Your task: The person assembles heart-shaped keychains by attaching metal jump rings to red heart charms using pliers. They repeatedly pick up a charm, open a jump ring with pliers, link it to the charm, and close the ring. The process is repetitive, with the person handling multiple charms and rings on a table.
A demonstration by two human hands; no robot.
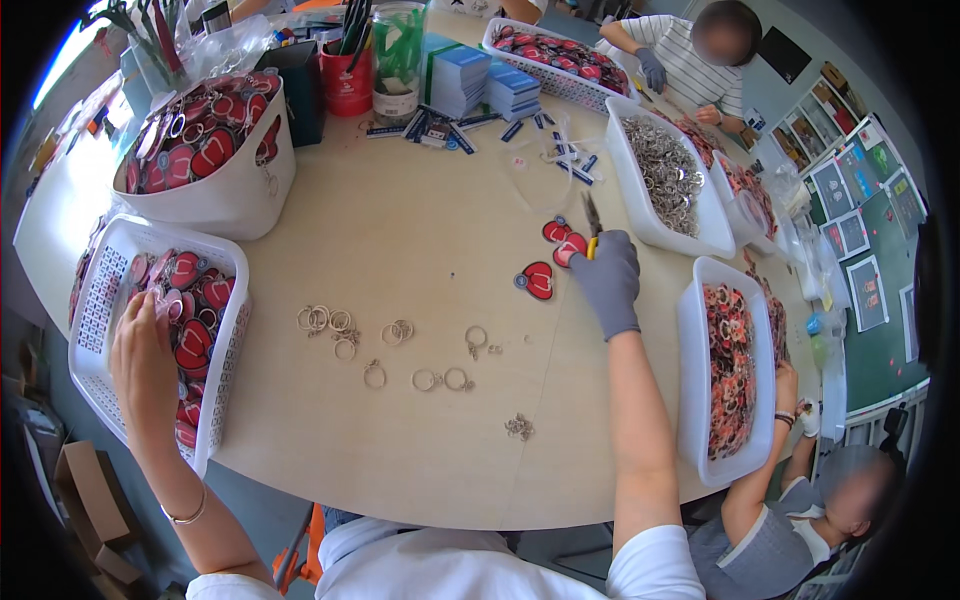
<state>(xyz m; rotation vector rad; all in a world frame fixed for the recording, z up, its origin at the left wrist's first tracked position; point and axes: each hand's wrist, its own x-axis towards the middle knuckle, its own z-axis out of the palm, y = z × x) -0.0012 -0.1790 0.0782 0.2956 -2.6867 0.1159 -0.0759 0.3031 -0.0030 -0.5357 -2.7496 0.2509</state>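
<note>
My left hand (pixel 143 350) reaches into a white perforated basket (pixel 232 330) of red heart-shaped keychains (pixel 194 342). Its fingers are bent together at the keychains, and what they pinch is hard to make out. My right hand (pixel 612 280), in a grey glove with bare fingertips, grips pliers (pixel 592 222) with yellow handles, jaws pointing away from me. Beside those fingertips lie red heart-shaped tags (pixel 570 247), with another heart tag (pixel 536 281) a little to the left. Several metal key rings (pixel 397 332) with short chains are scattered mid-table, and a small pile of metal links (pixel 519 427) sits nearer me.
A large white tub (pixel 270 195) of keychains stands at the far left. To the right are a bin (pixel 690 240) of metal rings and a bin (pixel 692 400) of small red-orange parts. Blue boxes (pixel 458 80) stand at the back. Two people work along the right side.
</note>
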